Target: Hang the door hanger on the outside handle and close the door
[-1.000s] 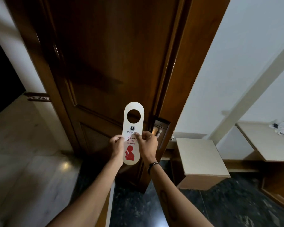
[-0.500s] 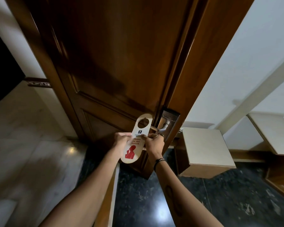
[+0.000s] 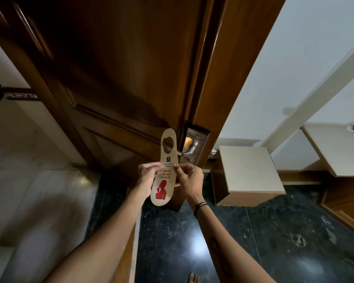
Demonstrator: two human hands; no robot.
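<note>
A pale door hanger (image 3: 165, 174) with red "Please do not disturb" print is held upright in front of the dark wooden door (image 3: 119, 74). My left hand (image 3: 146, 174) pinches its left edge and my right hand (image 3: 189, 179) pinches its right edge. The hanger's round hole sits just left of the silver lever handle (image 3: 189, 150) on its metal lock plate (image 3: 194, 144). The lever's tip points toward the hanger, and I cannot tell whether it is inside the hole.
The door stands open with its edge toward me. A cream-topped low cabinet (image 3: 249, 170) stands right of the door, and a cream counter (image 3: 335, 148) runs along the right wall. The floor is dark stone on the right and pale marble (image 3: 29, 190) on the left. My bare foot (image 3: 193, 278) shows at the bottom.
Both hands lowered the hanger from mid-door height and carried it right, down to the handle. The view has closed in on the door, and the hanger now stands more upright beside the lever.
</note>
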